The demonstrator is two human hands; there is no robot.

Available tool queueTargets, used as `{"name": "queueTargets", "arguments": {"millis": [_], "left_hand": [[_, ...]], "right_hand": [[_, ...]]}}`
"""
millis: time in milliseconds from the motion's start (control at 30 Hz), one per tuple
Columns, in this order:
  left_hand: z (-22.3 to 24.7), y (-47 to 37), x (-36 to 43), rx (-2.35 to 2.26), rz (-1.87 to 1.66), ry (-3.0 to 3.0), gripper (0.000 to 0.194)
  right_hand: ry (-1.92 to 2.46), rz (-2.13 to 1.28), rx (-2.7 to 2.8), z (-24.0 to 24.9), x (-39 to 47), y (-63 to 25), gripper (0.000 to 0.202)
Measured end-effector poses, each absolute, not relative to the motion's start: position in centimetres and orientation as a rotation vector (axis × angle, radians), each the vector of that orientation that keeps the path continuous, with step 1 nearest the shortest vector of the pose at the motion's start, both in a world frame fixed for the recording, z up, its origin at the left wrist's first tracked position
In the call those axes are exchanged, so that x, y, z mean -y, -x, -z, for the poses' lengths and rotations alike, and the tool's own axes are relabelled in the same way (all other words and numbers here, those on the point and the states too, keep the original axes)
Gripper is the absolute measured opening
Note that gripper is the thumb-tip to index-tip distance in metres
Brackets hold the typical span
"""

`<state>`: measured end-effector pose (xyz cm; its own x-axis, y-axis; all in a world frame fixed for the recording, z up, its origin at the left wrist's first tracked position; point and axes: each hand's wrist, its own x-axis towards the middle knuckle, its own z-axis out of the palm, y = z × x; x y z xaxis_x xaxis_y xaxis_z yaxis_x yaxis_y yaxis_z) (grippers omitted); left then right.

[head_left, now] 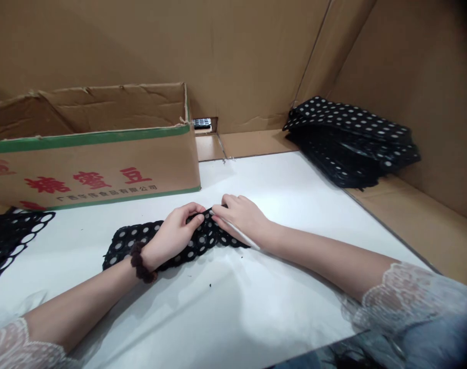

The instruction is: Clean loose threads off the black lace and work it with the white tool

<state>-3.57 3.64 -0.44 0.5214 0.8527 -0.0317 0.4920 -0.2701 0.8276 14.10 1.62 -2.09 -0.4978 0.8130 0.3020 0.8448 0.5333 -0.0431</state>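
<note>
A strip of black fabric with white dots lies across the white table in front of me. My left hand pinches its upper edge near the middle between thumb and fingers, with a dark fuzzy band round the wrist. Close beside it on the right, my right hand is closed round a thin white stick, whose tip end is at the fabric between both hands. The stick's other end points down and right toward the wrist. Part of the fabric is hidden under my hands.
An open cardboard box with green edging and red characters stands at the back left. A stack of black dotted fabric lies at the back right. Black netted material lies at the left edge. Cardboard walls enclose the white table.
</note>
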Motion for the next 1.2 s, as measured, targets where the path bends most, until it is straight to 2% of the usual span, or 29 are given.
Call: {"name": "queueTargets", "arguments": {"millis": [100,233,333,567,800,933,1133,1200], "left_hand": [[0.6,3.7,-3.6,-1.12,-0.519,-1.949,0.018],[1.0,3.6,-3.6,-1.216,-0.539,-2.027,0.017],[0.9,3.6,-3.6,-1.195,-0.545,-2.025,0.015],[-0.4,3.9,-3.6,-1.085,-0.383,-2.095,0.024],[-0.6,3.8,-3.8,-1.108,-0.35,-2.107,0.021],[-0.5,3.7,-3.5,-1.155,-0.339,-2.088,0.02],[-0.2,3.4,-2.6,-1.244,-0.393,-2.004,0.016],[0.0,3.4,-2.5,-1.255,-0.387,-2.02,0.017]], "right_hand": [[1.37,-0.02,2.435,1.6,-1.9,-14.5,0.031],[1.255,-0.842,2.27,0.3,-2.8,-16.2,0.032],[1.211,-1.095,2.263,-0.2,-3.0,-16.7,0.03],[1.145,-1.015,2.253,0.2,-2.6,-16.4,0.024],[1.128,-0.89,2.275,0.6,-2.6,-16.5,0.029],[1.154,-0.64,2.435,0.8,-2.3,-16.1,0.03],[1.298,-0.007,2.552,1.6,-0.6,-14.5,0.029],[1.327,-0.001,2.518,1.5,-0.5,-14.3,0.029]]}}
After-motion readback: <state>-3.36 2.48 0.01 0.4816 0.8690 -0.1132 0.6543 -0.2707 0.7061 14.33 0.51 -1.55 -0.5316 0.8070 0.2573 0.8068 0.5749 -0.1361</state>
